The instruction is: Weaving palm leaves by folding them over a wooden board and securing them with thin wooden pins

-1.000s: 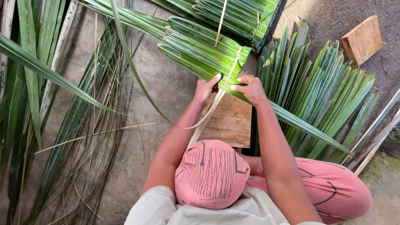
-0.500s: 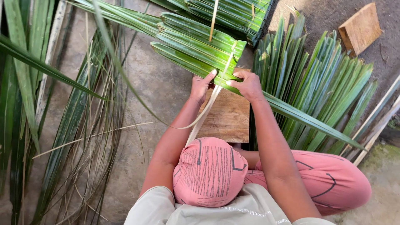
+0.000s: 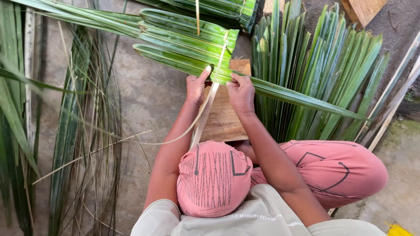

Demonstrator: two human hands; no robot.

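Face hidden under pink cap [image 3: 214,179], palm leaves [image 3: 183,32] cut off at top edge, left fronds [image 3: 17,87] blurred

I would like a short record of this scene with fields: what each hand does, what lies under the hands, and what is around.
left hand: grips the near edge of a long green palm leaf, thumb up
right hand: presses the same leaf, beside a pale thin strip
under the hands: wooden board on the concrete floor
to the right: stack of cut green leaves
to the left: loose leaves and thin midribs
person: pink head cover, pink patterned trousers
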